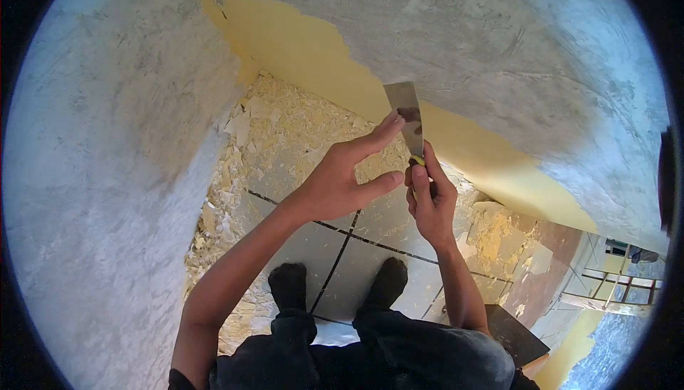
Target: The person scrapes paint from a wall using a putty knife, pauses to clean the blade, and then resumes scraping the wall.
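Observation:
My right hand (432, 208) grips the dark and yellow-green handle of a putty knife (409, 96), its broad metal blade pointing up and away from me. Dark smudges mark the middle of the blade. My left hand (342, 176) comes in from the left with fingers stretched and thumb apart. Its fingertips are at the left edge of the blade, touching or almost touching it. Beyond the blade stands a wall (463, 40) stripped to grey, with a band of yellow paint (299, 37) left along its lower part.
Paint flakes (285, 108) lie thick along the wall bases and corner. Another scraped wall (107, 140) rises at left. My feet stand on floor tiles (324, 247) with dark joints. A dark flat panel (514, 336) is at lower right, and a barred window or rack (620, 283) beyond.

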`<state>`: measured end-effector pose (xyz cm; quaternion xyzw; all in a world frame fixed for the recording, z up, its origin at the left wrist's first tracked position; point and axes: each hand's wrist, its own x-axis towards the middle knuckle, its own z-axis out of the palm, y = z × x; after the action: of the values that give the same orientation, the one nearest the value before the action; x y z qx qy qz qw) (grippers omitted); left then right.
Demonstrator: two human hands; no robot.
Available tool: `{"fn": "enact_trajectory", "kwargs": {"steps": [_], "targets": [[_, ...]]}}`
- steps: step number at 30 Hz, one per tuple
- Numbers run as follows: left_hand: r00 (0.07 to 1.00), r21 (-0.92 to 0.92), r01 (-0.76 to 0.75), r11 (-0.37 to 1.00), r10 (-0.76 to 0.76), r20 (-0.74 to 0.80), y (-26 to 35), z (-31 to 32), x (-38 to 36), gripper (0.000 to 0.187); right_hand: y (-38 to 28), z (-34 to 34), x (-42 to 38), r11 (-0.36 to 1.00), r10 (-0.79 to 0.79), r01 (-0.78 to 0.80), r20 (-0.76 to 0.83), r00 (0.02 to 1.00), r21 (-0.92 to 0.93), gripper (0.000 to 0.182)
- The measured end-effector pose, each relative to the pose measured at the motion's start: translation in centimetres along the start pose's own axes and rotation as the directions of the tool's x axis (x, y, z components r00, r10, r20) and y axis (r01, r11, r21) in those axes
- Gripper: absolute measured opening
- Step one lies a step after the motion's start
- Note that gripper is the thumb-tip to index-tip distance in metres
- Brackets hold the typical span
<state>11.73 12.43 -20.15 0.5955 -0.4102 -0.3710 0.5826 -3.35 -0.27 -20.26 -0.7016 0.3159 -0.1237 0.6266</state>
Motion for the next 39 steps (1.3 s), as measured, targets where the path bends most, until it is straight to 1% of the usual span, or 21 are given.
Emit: {"fn": "enact_trajectory", "kwargs": {"steps": [2,3,5,8,10,11,13,14,17,19,21,23,26,27,29,30,32,35,37,38,39], "targets": [[1.000,0.019,0.005,1.000,-0.005,0.019,0.4,-0.1,0.2,0.068,0.0,-0.2,-0.1,1.000,-0.003,0.003,-0.009,1.000,0.026,0.044],[1.000,0.027,-0.001,1.000,0.001,0.016,0.7,-0.3,0.3,0.068,0.4,-0.5,-0.1,1.000,-0.019,0.019,-0.010,1.000,-0.002,0.044],[1.000,-0.034,-0.004,0.999,0.003,-0.022,0.8,0.1,0.3,0.067,0.7,-0.6,-0.1,0.999,-0.022,0.022,-0.013,1.000,-0.039,0.044],[1.000,-0.046,-0.016,0.999,0.015,-0.020,0.5,0.6,0.5,0.068,0.5,-0.6,-0.4,0.995,-0.048,0.047,-0.005,0.999,-0.083,0.044],[1.000,-0.011,-0.027,1.000,0.027,0.011,0.6,1.0,0.6,0.069,0.1,-0.9,-0.8,1.000,0.019,-0.019,-0.011,1.000,-0.009,0.045],[0.998,0.029,-0.044,0.999,0.042,0.042,0.7,0.9,0.8,0.071,0.1,-1.0,-0.6,1.000,0.010,-0.010,-0.011,1.000,-0.002,0.045],[0.998,0.056,-0.054,0.997,0.051,0.043,1.1,0.7,0.9,0.072,0.6,-1.3,-0.5,0.999,-0.040,0.041,0.007,0.999,-0.019,0.046],[0.998,0.071,-0.061,0.996,0.059,0.036,1.1,0.9,0.8,0.073,0.6,-1.3,-0.4,0.999,-0.037,0.037,0.009,0.999,-0.023,0.046],[0.998,0.037,-0.056,0.998,0.056,0.003,1.0,1.3,1.1,0.073,0.2,-1.9,-0.7,0.998,0.001,0.000,0.004,1.000,-0.055,0.045],[0.998,0.065,-0.060,0.996,0.059,0.019,1.3,1.6,1.1,0.074,-0.7,-2.2,-1.2,0.999,0.037,-0.038,0.025,0.999,0.019,0.045],[0.997,0.107,-0.068,0.992,0.065,0.032,1.5,1.3,1.0,0.075,-0.1,-2.4,-0.9,0.998,0.011,-0.014,0.047,0.999,0.054,0.045],[0.999,0.060,-0.048,0.997,0.047,0.022,1.0,1.4,0.8,0.076,0.5,-2.4,-0.4,0.997,-0.001,-0.004,0.066,0.998,0.075,0.045],[1.000,0.021,-0.018,1.000,0.018,0.005,0.5,1.6,0.9,0.076,0.6,-1.8,0.2,1.000,-0.023,0.022,0.049,0.999,0.020,0.045],[1.000,0.021,-0.012,1.000,0.012,0.004,0.7,1.6,0.8,0.076,-0.2,-1.6,-0.4,0.999,0.006,-0.007,0.044,0.999,0.042,0.045],[0.998,0.106,-0.050,0.993,0.046,0.043,1.4,1.4,1.1,0.076,-0.8,-1.6,-0.9,0.997,0.027,-0.029,0.039,0.999,0.068,0.044],[0.998,0.109,-0.055,0.992,0.050,0.046,1.4,1.4,1.1,0.076,-0.9,-1.8,-0.9,0.997,0.025,-0.027,0.033,0.999,0.077,0.045],[0.998,0.054,-0.056,0.997,0.056,0.004,0.9,1.7,1.1,0.077,-1.0,-2.1,-0.8,0.996,0.023,-0.025,0.023,0.999,0.082,0.045],[0.998,0.063,-0.067,0.996,0.067,0.008,0.7,1.9,1.3,0.078,-0.8,-2.4,-0.9,0.999,0.028,-0.028,0.020,0.999,0.025,0.045],[0.998,0.081,-0.060,0.995,0.057,0.032,1.0,2.1,1.3,0.079,-1.7,-3.0,-1.5,0.995,-0.019,0.014,0.055,0.998,0.099,0.045],[0.997,0.102,-0.054,0.993,0.049,0.051,1.3,2.0,1.2,0.079,-1.8,-3.3,-1.9,0.992,0.042,-0.050,0.069,0.997,0.116,0.045],[0.997,0.108,-0.057,0.992,0.052,0.051,1.4,1.9,1.2,0.079,-1.5,-3.1,-1.5,0.992,0.036,-0.045,0.070,0.997,0.119,0.045]]}}
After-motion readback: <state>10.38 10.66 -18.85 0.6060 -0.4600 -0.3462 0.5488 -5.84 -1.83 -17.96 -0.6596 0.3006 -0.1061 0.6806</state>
